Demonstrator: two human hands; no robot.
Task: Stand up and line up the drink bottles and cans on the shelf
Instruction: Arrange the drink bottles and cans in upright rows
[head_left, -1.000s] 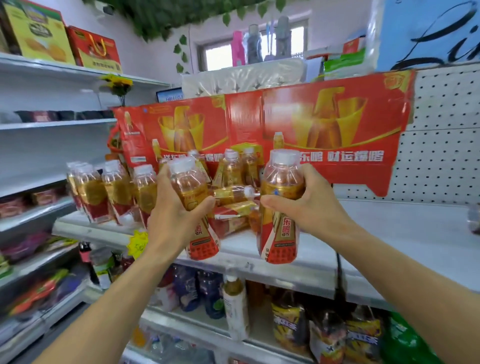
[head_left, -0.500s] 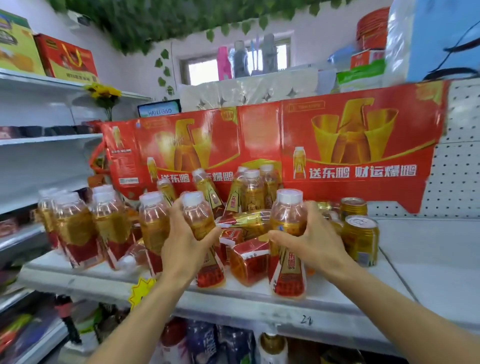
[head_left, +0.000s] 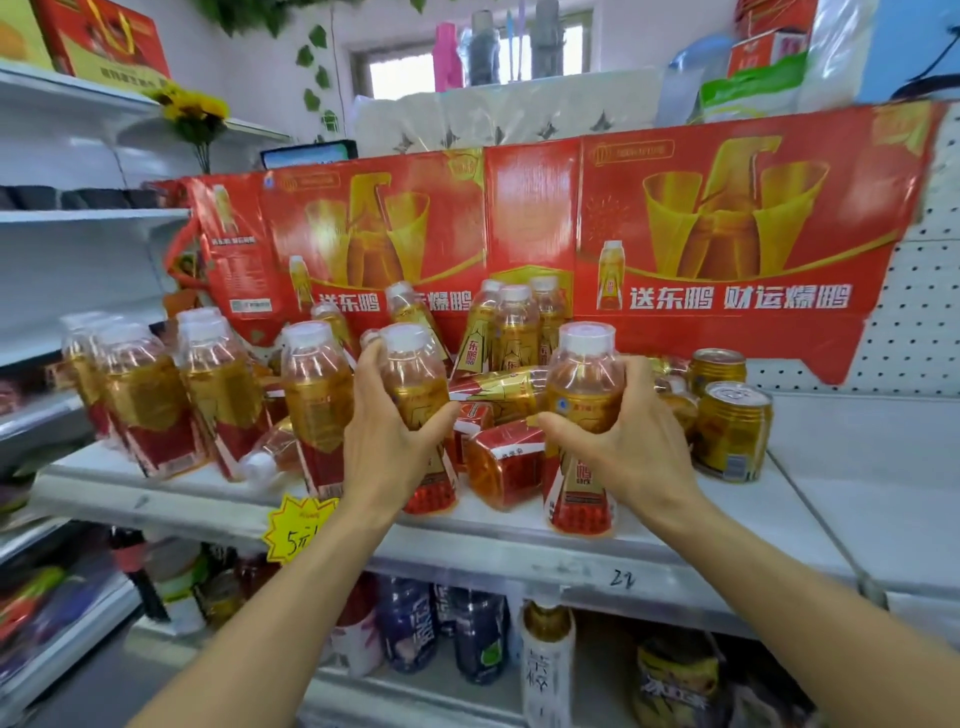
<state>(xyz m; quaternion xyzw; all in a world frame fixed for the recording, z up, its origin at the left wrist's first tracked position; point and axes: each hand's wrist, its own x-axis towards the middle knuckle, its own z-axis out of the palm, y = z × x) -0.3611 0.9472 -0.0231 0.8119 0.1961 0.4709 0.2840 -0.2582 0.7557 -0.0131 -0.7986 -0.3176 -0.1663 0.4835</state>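
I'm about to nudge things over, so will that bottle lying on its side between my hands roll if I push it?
Probably: the lying bottle is rounded and rests on the smooth shelf. It looks full, so likely heavy. Neighbouring bottles may block it.

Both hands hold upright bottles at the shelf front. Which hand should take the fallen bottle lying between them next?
Probably the right hand: the fallen bottle lies just beside its thumb, touching the bottle it grips. The left hand sits slightly farther away.
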